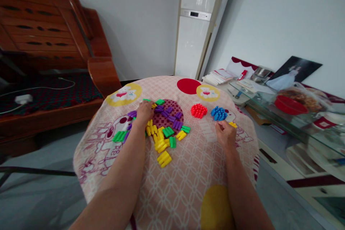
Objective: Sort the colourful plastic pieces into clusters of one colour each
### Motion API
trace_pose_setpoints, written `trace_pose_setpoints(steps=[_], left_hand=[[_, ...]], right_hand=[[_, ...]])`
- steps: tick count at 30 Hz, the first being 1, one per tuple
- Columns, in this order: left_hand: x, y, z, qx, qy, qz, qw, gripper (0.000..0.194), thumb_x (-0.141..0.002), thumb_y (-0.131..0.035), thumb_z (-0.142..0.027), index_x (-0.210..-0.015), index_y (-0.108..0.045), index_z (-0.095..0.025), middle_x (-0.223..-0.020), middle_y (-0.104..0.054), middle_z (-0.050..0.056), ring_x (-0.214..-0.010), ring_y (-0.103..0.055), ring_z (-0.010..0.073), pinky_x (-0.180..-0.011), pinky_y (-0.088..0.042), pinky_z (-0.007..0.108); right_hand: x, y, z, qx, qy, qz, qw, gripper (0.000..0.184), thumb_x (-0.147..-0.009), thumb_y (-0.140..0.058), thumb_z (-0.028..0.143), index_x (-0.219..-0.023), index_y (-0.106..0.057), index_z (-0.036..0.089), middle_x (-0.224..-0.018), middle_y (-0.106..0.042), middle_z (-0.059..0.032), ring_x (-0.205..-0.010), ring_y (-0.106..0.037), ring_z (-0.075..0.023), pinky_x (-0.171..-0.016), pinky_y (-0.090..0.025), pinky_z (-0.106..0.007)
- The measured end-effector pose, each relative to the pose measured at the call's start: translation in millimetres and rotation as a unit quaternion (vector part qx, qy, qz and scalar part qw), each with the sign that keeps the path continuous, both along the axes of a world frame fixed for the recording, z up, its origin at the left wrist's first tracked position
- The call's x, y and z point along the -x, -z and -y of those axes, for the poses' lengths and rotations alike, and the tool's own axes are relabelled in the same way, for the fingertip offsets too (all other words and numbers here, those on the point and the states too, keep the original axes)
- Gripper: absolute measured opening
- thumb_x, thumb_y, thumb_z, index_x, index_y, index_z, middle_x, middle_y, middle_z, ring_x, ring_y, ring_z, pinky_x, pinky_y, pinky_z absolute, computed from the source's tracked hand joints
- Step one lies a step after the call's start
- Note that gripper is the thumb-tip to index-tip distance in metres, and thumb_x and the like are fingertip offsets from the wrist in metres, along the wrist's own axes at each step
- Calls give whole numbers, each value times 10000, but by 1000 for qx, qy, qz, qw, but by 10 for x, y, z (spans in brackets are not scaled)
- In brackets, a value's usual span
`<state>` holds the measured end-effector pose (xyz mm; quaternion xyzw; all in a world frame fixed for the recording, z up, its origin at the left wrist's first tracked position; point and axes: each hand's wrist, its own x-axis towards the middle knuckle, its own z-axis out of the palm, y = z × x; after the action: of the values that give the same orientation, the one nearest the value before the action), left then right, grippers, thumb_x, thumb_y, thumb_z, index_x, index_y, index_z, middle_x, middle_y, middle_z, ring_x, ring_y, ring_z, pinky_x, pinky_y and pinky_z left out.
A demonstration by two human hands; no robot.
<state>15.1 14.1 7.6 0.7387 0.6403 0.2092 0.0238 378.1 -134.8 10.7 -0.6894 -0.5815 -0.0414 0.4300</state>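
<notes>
My left hand [145, 111] reaches into the far left of a loose spread of plastic building blocks. Its fingers bend down among the pieces and are mostly hidden, with a yellow block [153, 105] right beside them. Around it lie purple blocks [168, 114], green blocks [119, 136] and yellow blocks [161, 145]. On the right, my right hand [225, 132] is closed in a pinch; what it holds, if anything, I cannot make out. Just beyond it sits a cluster of blue blocks [219, 113], with a cluster of red blocks [198, 110] to its left. Another yellow block [232, 124] shows beside my right hand.
A patterned cloth covers the round table [183, 187]. A wooden bench [48, 43] with a charger [23, 99] stands at left. To the right, a glass-topped cabinet [291, 118] carries papers [219, 76], a red bowl [291, 105] and a photo [295, 69]. A tall white appliance [192, 43] stands behind.
</notes>
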Motion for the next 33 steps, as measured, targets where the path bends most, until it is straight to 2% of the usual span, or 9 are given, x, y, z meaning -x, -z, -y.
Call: trace_pose_setpoints(steps=[4, 7, 12, 16, 20, 23, 26, 30, 33], left_hand=[[28, -39, 34, -2, -35, 10, 999, 314, -827, -548, -228, -1090, -691, -136, -1093, -701, 187, -1067, -632, 323, -919, -491, 420], [25, -205, 74, -2, -5, 48, 999, 231, -823, -579, -284, -961, -713, -155, -980, -737, 142, -930, -667, 275, -837, -504, 357], [-210, -629, 231, -29, 136, 147, 979, 207, -782, -635, -318, -887, -741, -174, -782, -736, 48, -730, -654, 187, -693, -475, 258], [-675, -824, 483, -5, 298, 177, 938, 183, -779, -647, -273, -895, -752, -178, -814, -735, 35, -700, -634, 151, -657, -468, 231], [-1140, -788, 731, 19, 419, 174, 891, 154, -766, -657, -160, -889, -749, -169, -841, -723, 40, -708, -626, 131, -671, -463, 219], [-1322, -709, 821, 31, 452, 166, 876, 171, -751, -655, -91, -878, -743, -165, -827, -710, 37, -702, -616, 126, -669, -457, 219], [-1370, -667, 836, 40, 468, 167, 867, 203, -741, -645, -59, -870, -748, -176, -816, -702, 25, -700, -613, 120, -680, -463, 217], [-1370, -657, 830, 48, 487, 167, 856, 221, -756, -633, -77, -896, -762, -188, -842, -713, 33, -738, -626, 128, -714, -486, 224], [-1372, -646, 828, 49, 500, 175, 847, 250, -762, -608, -57, -896, -765, -197, -866, -723, 37, -771, -641, 133, -741, -499, 230]], right_hand=[[-8, 12, -11, 5, -4, -14, 1000, 346, -792, -519, 483, -714, -686, 190, -642, -683, -67, -605, -594, -185, -600, -418, -284], [17, 9, -22, 5, -22, -39, 999, 324, -779, -536, 481, -707, -679, 199, -643, -684, -54, -603, -596, -180, -601, -429, -281], [109, -13, -29, 31, -98, -149, 984, 321, -766, -588, 507, -689, -642, 200, -518, -576, 14, -498, -537, -151, -520, -423, -261], [262, -66, 7, 110, -181, -291, 933, 380, -785, -607, 558, -730, -641, 184, -513, -576, 24, -410, -503, -121, -397, -366, -225], [394, -114, 48, 171, -240, -396, 870, 469, -784, -600, 636, -786, -650, 169, -578, -648, -15, -409, -542, -114, -333, -309, -189], [393, -129, 63, 178, -267, -445, 836, 478, -785, -603, 643, -688, -612, 175, -579, -652, -20, -398, -529, -94, -330, -316, -178], [350, -145, 71, 175, -272, -473, 819, 471, -778, -623, 637, -683, -612, 176, -549, -634, -3, -380, -504, -81, -332, -312, -172], [331, -163, 74, 211, -260, -491, 805, 522, -771, -590, 696, -701, -624, 180, -488, -601, 12, -338, -477, -86, -305, -280, -176], [328, -154, 73, 229, -259, -484, 804, 441, -739, -666, 624, -693, -626, 188, -460, -577, 36, -323, -451, -78, -303, -261, -170]])
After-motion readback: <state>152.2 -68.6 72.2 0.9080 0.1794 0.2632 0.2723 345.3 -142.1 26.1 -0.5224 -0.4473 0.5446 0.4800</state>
